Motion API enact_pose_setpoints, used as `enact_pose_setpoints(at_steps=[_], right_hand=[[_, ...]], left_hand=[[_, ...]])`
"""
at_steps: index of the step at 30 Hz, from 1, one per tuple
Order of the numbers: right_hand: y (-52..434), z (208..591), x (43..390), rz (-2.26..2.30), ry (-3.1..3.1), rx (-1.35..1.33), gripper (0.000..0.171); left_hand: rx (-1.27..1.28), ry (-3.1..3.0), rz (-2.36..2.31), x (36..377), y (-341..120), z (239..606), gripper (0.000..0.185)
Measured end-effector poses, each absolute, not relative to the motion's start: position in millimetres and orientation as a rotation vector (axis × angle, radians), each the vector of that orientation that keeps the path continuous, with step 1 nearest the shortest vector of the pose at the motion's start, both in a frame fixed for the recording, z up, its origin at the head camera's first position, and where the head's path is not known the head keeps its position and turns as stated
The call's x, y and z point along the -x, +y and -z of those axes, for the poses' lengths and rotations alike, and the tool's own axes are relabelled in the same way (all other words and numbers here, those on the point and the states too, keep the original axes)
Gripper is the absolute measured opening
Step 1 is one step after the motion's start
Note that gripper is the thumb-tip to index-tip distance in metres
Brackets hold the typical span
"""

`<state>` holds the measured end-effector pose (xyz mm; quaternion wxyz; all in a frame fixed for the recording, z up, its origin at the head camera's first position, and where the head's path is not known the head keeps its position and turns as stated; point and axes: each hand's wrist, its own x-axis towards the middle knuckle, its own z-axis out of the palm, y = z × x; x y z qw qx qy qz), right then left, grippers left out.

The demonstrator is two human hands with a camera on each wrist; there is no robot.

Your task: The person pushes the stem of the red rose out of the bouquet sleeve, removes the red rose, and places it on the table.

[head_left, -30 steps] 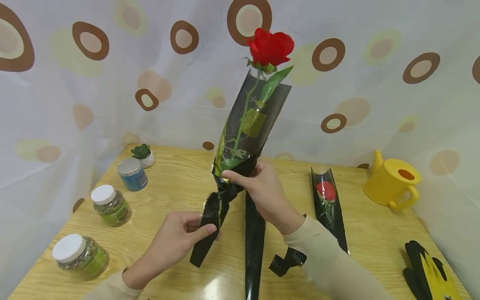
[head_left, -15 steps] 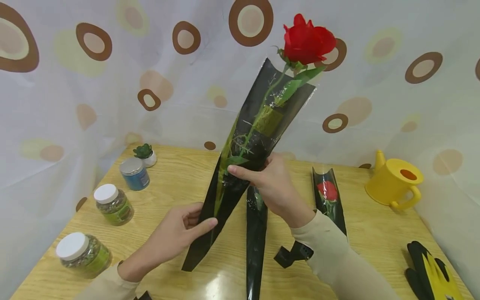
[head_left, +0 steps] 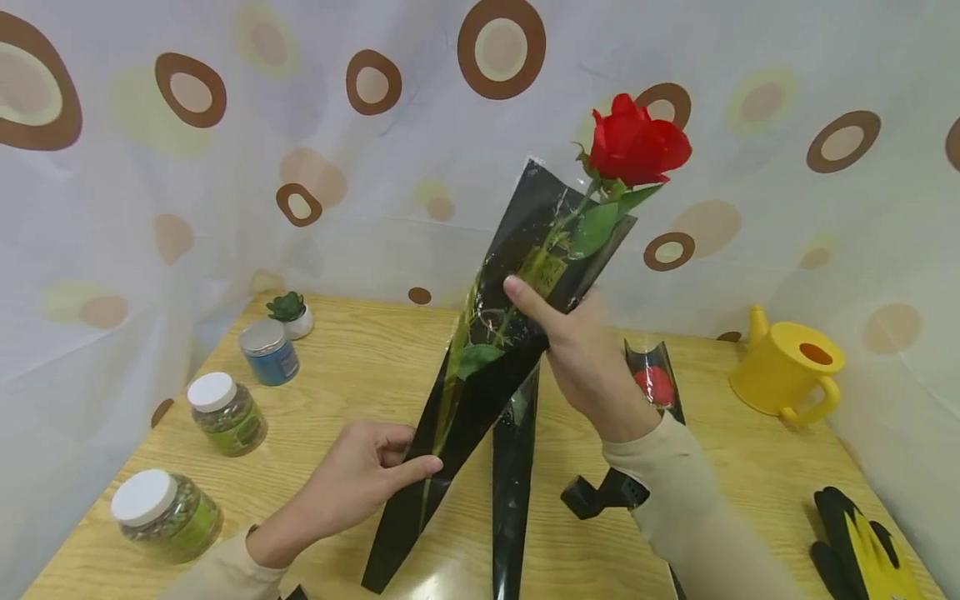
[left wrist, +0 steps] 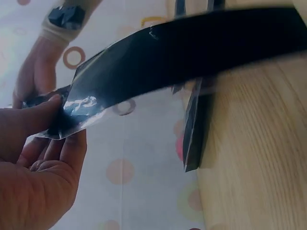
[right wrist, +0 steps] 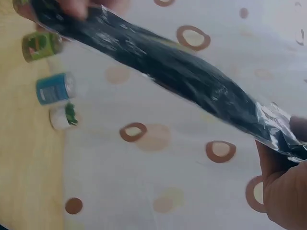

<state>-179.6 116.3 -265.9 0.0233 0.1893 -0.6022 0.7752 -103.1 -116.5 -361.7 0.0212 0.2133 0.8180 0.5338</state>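
A red rose in a black, partly clear sleeve slants over the table, bloom up and to the right. Its bloom and a leaf stick out past the sleeve's top. My left hand pinches the lower sleeve, thumb in front; the left wrist view shows this hand close up. Higher up, my right hand grips the sleeve, with its thumb across the front and its other fingers hidden behind. In the right wrist view the sleeve stretches between both hands.
Another black sleeve lies beneath the held one; a wrapped red rose lies partly behind my right arm. Jars, a blue tin and a potted succulent line the left. A yellow watering can and gloves stand right.
The sleeve was bunched and twisted between my hands and is now smooth. My right hand has moved up along it, and the bloom has swung to the right, rising and then dropping.
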Motion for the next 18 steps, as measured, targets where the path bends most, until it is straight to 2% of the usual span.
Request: enact_pose_setpoints(at_steps=[8,13,18], right_hand=[[119,265,178,-2.322,-1.898,-0.439,0.063],[112,274,175,-2.273,-1.987,-0.460,0.031],[106,282,172,-2.257,-2.094,-0.557,0.028]], left_hand=[[-0.664,2.586,-1.672,99,-110,373,0.054],[-0.632,2.591,-1.753,95,-104,374,0.042],[-0.638,2.562,-1.804,96,-103,371,0.031]])
